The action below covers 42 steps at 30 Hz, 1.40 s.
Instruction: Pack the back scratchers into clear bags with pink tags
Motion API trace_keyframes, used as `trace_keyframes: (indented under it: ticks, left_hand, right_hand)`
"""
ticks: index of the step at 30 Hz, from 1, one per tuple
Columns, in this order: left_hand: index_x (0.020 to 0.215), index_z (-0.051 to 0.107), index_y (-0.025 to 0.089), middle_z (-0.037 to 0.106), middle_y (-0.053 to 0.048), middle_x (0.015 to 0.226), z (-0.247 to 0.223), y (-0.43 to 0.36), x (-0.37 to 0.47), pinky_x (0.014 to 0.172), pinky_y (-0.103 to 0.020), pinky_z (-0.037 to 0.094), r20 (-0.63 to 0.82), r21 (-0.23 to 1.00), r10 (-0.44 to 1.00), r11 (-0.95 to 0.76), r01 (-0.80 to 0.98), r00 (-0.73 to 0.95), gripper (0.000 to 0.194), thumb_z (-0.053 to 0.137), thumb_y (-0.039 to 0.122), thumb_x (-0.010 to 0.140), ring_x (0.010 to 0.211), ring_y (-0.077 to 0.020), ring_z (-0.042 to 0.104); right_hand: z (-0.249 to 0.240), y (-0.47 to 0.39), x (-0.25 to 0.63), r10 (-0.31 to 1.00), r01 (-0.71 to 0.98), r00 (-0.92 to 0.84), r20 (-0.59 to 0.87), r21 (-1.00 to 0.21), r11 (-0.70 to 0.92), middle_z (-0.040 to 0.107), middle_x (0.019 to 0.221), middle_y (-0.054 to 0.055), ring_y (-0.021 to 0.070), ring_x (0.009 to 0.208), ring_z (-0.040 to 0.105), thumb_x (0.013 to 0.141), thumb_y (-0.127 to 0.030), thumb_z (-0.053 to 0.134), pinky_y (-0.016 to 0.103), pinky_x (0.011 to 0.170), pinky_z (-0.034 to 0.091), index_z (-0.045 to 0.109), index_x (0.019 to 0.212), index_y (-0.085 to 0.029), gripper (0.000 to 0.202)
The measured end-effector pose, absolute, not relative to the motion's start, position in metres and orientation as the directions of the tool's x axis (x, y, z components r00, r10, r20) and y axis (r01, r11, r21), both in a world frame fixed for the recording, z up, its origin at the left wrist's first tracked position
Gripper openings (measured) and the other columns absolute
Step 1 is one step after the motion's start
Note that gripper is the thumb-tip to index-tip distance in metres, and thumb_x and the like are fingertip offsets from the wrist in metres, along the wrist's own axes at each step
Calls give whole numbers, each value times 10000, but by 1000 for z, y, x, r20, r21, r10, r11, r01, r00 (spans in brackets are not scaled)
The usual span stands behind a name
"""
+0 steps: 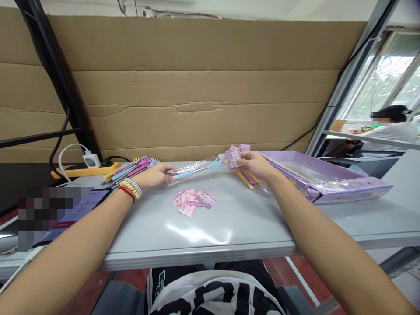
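A clear plastic bag (200,165) with a blue fork-shaped item (184,174) inside stretches between my two hands. Its left end is pinched by my left hand (156,174), which wears bead bracelets. My right hand (254,164) is closed at the other end, by a small printed card (234,158); more bagged items with cards and gold handles (245,178) lie beneath it. Several pink and purple cards (188,204) are spread on the table between my forearms. Behind my left hand sits a pile of colourful forks (131,169).
At the right, a purple open box (354,188) holds clear plastic bags. A white charger (91,159) and yellow object (77,173) are at the back left. A person (389,131) sits beyond the grey table (197,256) at the far right.
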State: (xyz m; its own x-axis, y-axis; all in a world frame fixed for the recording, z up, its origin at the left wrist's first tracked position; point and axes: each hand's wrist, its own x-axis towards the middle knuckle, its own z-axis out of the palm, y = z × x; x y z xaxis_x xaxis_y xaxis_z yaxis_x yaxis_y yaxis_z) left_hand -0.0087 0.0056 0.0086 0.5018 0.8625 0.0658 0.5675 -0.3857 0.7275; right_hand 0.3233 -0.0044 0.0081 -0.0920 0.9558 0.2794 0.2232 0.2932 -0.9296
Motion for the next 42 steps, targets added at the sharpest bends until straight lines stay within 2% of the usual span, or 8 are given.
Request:
trace_keyframes:
  ticks: [4,10,16,24,30,34,38,42]
  left_hand:
    - [872,653,155,649,-22,791,8,7,-10,683,-296,455,41,723,844,-394,567,534,309,660,333,619,729,-177,571]
    - [876,664,148,661,-28,821,9,4,-7,706,-290,455,2,709,841,-383,592,541,325,667,316,598,758,-184,584]
    - [921,661,150,658,-23,815,9,6,-9,682,-279,446,19,674,846,-404,619,532,347,646,318,618,752,-180,576]
    - [907,669,145,672,-27,808,8,6,-9,695,-290,457,26,693,840,-405,596,542,353,666,316,598,753,-189,590]
    - [876,667,150,659,-14,763,8,5,-8,662,-270,452,25,740,832,-388,548,555,314,686,297,598,705,-165,578]
    - [874,670,145,659,-15,751,9,2,-6,660,-276,458,20,774,829,-366,516,558,327,712,294,586,691,-162,582]
    - [886,667,138,664,-32,779,7,5,-6,664,-292,467,43,792,834,-364,490,550,353,722,308,581,711,-176,592]
    - [930,652,139,655,-28,750,4,9,-9,642,-298,471,49,816,845,-341,467,533,382,720,309,594,684,-172,587]
  right_hand:
    - [7,-2,326,973,249,-80,215,-941,229,557,486,-16,143,478,575,571,-217,776,356,677,572,588,573,-172,193]
    - [7,-5,323,979,215,-10,202,-956,200,661,613,25,163,532,613,457,-175,826,322,608,560,635,698,-157,308]
    - [7,-8,325,973,323,-163,163,-923,209,594,487,-29,123,431,563,635,-250,747,343,702,566,684,734,-157,149]
    - [1,3,325,987,396,-84,136,-904,158,655,556,20,150,530,629,565,-103,749,257,568,555,623,677,-144,174]
    - [10,-4,329,981,452,22,193,-877,162,639,533,31,148,473,602,583,-92,712,200,378,412,576,651,-148,162]
    - [10,-3,329,969,474,85,233,-864,167,624,533,26,145,474,592,601,-97,684,212,408,422,580,680,-144,139]
    - [0,4,323,930,548,132,343,-807,220,658,684,37,137,571,609,644,-129,658,231,521,486,613,821,-135,183]
    - [-7,9,321,938,581,16,347,-766,273,658,1019,111,188,825,639,666,-361,731,242,592,514,574,1097,-145,507]
